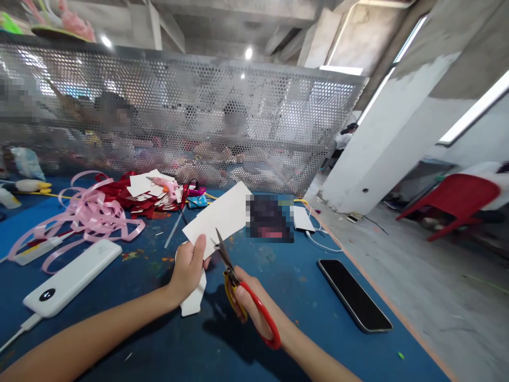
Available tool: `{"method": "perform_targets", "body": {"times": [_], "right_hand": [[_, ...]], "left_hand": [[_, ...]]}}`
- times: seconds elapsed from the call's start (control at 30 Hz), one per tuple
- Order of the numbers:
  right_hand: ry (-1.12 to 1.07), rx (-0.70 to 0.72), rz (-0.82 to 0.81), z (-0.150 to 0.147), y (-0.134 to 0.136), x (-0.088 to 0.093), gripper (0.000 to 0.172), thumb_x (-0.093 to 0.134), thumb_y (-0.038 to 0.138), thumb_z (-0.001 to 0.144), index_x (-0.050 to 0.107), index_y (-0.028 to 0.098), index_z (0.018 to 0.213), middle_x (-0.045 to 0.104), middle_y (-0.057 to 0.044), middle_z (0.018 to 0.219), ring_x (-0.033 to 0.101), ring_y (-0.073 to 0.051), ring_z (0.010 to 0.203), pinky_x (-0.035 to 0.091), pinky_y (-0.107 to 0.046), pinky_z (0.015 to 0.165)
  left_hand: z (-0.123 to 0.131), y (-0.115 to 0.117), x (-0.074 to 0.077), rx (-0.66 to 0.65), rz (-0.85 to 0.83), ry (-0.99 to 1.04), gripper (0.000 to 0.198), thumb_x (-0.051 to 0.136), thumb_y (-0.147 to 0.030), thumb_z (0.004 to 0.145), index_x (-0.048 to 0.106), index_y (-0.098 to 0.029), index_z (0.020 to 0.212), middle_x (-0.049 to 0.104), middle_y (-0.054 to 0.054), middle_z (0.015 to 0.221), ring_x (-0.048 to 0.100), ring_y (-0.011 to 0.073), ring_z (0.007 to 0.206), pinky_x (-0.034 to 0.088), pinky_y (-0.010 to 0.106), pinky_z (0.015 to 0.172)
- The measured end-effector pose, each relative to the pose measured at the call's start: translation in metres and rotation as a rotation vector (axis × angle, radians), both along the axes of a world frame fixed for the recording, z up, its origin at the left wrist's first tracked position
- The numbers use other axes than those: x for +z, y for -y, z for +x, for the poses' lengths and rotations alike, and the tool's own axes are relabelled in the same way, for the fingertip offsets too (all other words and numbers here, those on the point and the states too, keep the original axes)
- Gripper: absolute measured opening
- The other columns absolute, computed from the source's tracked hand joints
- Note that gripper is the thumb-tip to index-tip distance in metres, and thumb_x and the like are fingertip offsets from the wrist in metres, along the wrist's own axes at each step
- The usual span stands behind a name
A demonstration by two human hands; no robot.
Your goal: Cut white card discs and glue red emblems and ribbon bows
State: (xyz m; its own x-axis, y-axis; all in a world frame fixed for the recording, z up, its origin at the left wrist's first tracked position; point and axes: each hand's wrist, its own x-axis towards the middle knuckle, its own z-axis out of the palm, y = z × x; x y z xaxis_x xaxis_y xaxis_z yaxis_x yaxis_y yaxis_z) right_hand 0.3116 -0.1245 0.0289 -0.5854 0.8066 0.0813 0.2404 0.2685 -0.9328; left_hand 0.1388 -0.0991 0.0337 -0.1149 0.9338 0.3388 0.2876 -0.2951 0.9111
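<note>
My left hand [190, 268] grips a white sheet of card [218, 216] by its near edge, holding it up above the blue table [310, 313]. A cut strip of the card hangs below that hand. My right hand [254, 307] holds scissors [234, 278] with red and yellow handles. Their dark blades point up and away, and the tips lie on the card's lower edge next to my left thumb.
A black phone [353, 294] lies to the right near the table edge. A white power bank [73, 276] lies at left, beside pink ribbon [85, 212] and a heap of red and white scraps [147, 193]. A perforated metal screen [207, 122] stands behind, with people beyond it.
</note>
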Motion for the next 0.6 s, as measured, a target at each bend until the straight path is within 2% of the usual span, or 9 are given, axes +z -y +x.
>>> {"method": "perform_targets", "body": {"times": [0.2, 0.6], "right_hand": [[0.023, -0.028, 0.018, -0.0019, 0.0027, 0.0032, 0.044, 0.031, 0.064, 0.083, 0.036, 0.021, 0.078, 0.041, 0.006, 0.054, 0.041, -0.008, 0.043, 0.035, -0.020, 0.041], [0.025, -0.036, 0.027, 0.0000, 0.0030, 0.0000, 0.043, 0.032, 0.062, 0.084, 0.036, 0.020, 0.076, 0.040, 0.006, 0.053, 0.037, -0.007, 0.044, 0.029, -0.019, 0.041]], "left_hand": [[0.0012, 0.0013, -0.0025, -0.001, -0.069, -0.032, 0.057, 0.035, -0.046, 0.087, 0.040, -0.021, 0.036, 0.042, -0.002, 0.031, 0.042, 0.0115, 0.034, 0.032, 0.025, 0.044], [0.0009, 0.0026, 0.0003, -0.023, -0.095, -0.056, 0.058, 0.033, -0.047, 0.087, 0.040, -0.020, 0.036, 0.042, -0.002, 0.031, 0.043, 0.0097, 0.034, 0.032, 0.023, 0.045]]}}
